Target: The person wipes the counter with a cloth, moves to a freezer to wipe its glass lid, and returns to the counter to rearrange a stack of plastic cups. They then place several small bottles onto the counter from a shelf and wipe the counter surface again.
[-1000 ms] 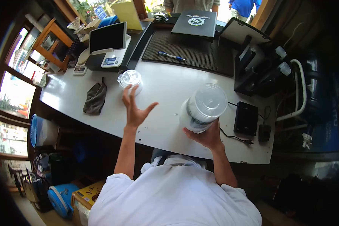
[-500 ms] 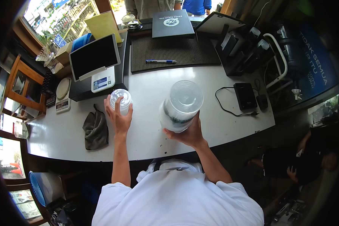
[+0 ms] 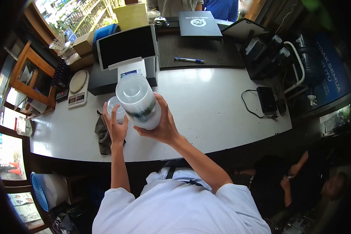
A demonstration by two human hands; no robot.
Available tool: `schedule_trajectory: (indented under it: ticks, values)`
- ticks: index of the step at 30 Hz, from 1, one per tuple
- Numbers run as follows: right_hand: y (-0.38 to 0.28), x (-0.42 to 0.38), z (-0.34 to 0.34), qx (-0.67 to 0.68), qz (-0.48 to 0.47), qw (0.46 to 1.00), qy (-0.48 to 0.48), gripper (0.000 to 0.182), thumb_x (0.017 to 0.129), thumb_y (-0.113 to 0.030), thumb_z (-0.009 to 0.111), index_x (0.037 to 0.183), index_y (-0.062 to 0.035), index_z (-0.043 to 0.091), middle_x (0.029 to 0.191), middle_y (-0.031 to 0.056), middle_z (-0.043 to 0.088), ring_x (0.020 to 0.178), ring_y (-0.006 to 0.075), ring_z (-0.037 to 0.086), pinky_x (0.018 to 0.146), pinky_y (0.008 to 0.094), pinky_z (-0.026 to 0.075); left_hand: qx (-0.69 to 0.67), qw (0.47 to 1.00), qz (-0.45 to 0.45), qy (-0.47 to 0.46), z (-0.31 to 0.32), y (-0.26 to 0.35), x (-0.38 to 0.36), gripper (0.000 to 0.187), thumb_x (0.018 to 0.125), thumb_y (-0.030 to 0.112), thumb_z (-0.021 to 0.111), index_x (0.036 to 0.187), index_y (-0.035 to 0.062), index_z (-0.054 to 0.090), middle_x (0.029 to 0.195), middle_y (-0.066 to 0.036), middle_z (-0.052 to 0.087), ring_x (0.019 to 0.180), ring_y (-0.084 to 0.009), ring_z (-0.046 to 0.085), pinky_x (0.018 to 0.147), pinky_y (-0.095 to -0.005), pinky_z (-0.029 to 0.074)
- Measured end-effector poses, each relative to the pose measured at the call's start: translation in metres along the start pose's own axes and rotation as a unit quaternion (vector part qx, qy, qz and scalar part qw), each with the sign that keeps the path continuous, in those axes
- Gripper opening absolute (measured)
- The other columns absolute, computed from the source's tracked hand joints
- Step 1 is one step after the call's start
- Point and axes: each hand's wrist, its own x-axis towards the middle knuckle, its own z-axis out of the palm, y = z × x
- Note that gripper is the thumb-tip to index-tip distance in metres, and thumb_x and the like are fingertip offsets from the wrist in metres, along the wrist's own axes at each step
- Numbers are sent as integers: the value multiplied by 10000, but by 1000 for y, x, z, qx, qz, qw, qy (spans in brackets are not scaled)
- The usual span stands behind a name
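Note:
My right hand (image 3: 162, 126) is closed around a tall stack of translucent plastic cups (image 3: 135, 92) with a dark printed band. The stack is tilted, its round end facing up toward me. My left hand (image 3: 116, 126) curls its fingers around what look like clear plastic lids (image 3: 115, 108), low over the counter. The cup stack overlaps the lids' right side in this view and hides part of them. Beneath my left hand and wrist lies a crumpled dark grey cloth (image 3: 104, 136).
Behind the cups stands a tablet (image 3: 126, 46) on a black base. A kitchen scale (image 3: 78, 87) is at the left. A pen (image 3: 189, 60) lies on a black mat (image 3: 218, 50). A black box with a cable (image 3: 266, 99) sits right. People stand across the white counter (image 3: 206, 109); another person (image 3: 288, 179) is at lower right.
My right hand has carried the cup stack left, from mid-counter to beside the lids. My left hand stays around the lids. The camera view has shifted slightly.

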Motion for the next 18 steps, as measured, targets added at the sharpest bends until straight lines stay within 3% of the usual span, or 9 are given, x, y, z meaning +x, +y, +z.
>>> schedule_trajectory:
  ticks: [5, 8, 9, 11, 14, 16, 18]
  values:
    - [14, 30, 62, 8, -61, 998, 34, 1166, 676, -344, 925, 1544, -95, 186, 1426, 258, 424, 1299, 443, 492, 1053, 539, 460, 14, 999, 22, -21, -17, -40, -1, 513, 837, 194, 763, 1314, 121, 589, 1578, -220, 277, 1443, -447, 312, 1162, -537, 322]
    - [21, 48, 83, 33, -57, 998, 18, 1148, 702, -352, 909, 1542, -80, 175, 1435, 273, 426, 1308, 433, 488, 1055, 531, 440, 13, 999, 41, 11, -32, -49, -3, 736, 849, 318, 785, 1495, 197, 454, 1621, -231, 188, 1461, -506, 236, 1170, -612, 253]
    - [20, 50, 87, -5, -52, 999, 12, 1147, 730, -356, 895, 1536, -122, 114, 1403, 280, 458, 1261, 434, 538, 1029, 543, 475, 29, 999, 28, -5, -40, -52, -8, 815, 843, 359, 788, 1536, 219, 384, 1629, -234, 161, 1470, -514, 207, 1164, -646, 221]
    - [20, 50, 91, -42, -40, 998, 25, 1216, 721, -409, 902, 1547, -79, 73, 1478, 296, 368, 1347, 440, 451, 1078, 557, 421, 52, 998, -3, -23, -56, -61, -18, 960, 826, 468, 783, 1596, 241, 257, 1646, -231, 107, 1495, -514, 143, 1150, -715, 146]
    - [-6, 32, 89, -178, -41, 975, 126, 1257, 731, -452, 893, 1555, -28, 42, 1496, 282, 309, 1422, 411, 340, 1144, 553, 329, 68, 992, -78, -69, -86, -75, -36, 1003, 822, 509, 770, 1608, 231, 213, 1638, -240, 132, 1496, -518, 128, 1146, -724, 137]
    - [-16, 7, 97, -184, -83, 949, 242, 1135, 753, -352, 898, 1519, 1, 138, 1377, 285, 393, 1322, 427, 397, 1058, 535, 380, 91, 981, -99, -140, -97, -100, -51, 817, 846, 467, 753, 1514, 168, 391, 1560, -219, 325, 1463, -462, 251, 1148, -662, 211]
    - [-20, -25, 115, -212, -101, 919, 317, 843, 807, -207, 848, 1424, 13, 318, 1283, 236, 479, 1224, 346, 486, 972, 471, 420, 93, 977, -63, -184, -97, -141, -67, 676, 855, 417, 754, 1413, 123, 512, 1467, -206, 466, 1403, -420, 387, 1136, -591, 302]
